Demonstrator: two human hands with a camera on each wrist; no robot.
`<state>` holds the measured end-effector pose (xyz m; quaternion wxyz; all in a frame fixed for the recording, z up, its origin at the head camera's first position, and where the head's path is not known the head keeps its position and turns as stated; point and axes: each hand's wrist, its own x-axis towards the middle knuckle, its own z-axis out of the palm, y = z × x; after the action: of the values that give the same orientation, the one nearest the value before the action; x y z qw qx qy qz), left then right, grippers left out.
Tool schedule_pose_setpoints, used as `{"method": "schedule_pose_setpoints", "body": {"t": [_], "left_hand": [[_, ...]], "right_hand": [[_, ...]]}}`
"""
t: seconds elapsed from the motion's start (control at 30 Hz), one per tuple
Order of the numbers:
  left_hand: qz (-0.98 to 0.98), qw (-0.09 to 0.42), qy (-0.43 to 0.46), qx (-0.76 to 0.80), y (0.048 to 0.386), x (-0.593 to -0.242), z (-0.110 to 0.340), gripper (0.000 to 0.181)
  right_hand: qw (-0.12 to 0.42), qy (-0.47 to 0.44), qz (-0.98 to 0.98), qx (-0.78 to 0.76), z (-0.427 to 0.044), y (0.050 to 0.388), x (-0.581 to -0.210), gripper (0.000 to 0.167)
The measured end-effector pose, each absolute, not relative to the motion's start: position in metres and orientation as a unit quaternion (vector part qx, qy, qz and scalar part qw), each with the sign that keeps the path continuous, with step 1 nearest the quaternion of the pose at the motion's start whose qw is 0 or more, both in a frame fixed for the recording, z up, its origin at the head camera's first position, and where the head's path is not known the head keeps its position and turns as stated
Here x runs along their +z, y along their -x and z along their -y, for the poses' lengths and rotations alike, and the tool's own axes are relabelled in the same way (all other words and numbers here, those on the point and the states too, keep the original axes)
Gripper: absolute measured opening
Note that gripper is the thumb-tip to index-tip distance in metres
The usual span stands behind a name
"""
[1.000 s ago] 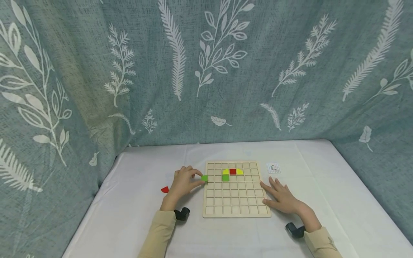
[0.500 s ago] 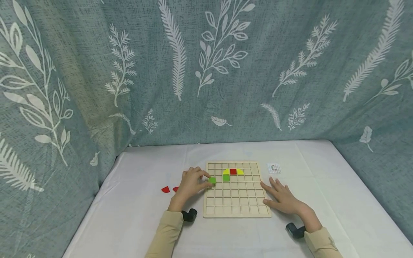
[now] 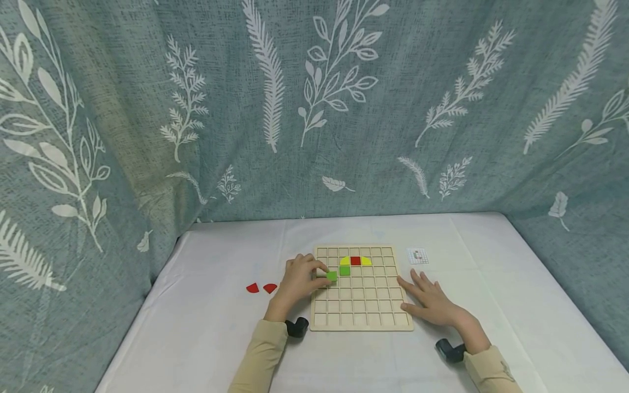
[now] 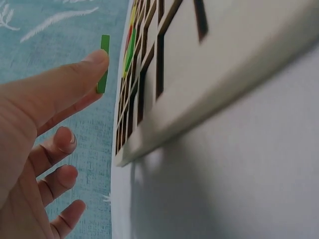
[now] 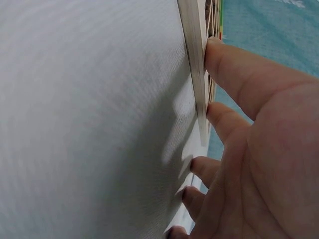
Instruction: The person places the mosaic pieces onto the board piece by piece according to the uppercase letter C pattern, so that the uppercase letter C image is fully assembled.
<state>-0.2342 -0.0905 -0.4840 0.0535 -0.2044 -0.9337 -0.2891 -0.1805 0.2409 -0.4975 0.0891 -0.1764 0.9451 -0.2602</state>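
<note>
My left hand [image 3: 301, 279] pinches a green square tile [image 3: 332, 276] between thumb and forefinger, above the left part of a wooden grid board [image 3: 360, 321]. In the left wrist view the green tile [image 4: 103, 64] is seen edge-on, apart from the board, with the other fingers loosely bent. On the board, a red square [image 3: 355, 261] lies between two yellow quarter-round tiles [image 3: 366, 261], and another green square [image 3: 344, 271] sits below the left yellow one. My right hand [image 3: 430, 299] is spread, its thumb and forefinger touching the board's right edge [image 5: 197, 59].
Two red quarter-round tiles [image 3: 253, 287] lie on the white tablecloth [image 3: 211, 327] left of the board. A small printed grid card [image 3: 417, 256] lies beyond my right hand. A leaf-patterned curtain [image 3: 295, 109] hangs behind the table.
My left hand has moved right with the green tile, from the board's left edge to over its left columns. Both red tiles are now uncovered. My right hand has stayed in place.
</note>
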Motion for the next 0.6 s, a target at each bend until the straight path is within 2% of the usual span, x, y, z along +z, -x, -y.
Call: {"method": "schedule_pose_setpoints", "body": {"t": [0.4,0.6], "left_hand": [[0.940,0.040,0.198,-0.274,0.236,-0.483,0.072,0.021],[0.941,0.049,0.209,-0.263,0.237,-0.483,0.067,0.021]], "right_hand": [[0.085,0.185,-0.943,-0.262,-0.243,0.182,-0.498,0.064],[0.090,0.182,-0.944,-0.260,-0.243,0.182,-0.497,0.064]]}}
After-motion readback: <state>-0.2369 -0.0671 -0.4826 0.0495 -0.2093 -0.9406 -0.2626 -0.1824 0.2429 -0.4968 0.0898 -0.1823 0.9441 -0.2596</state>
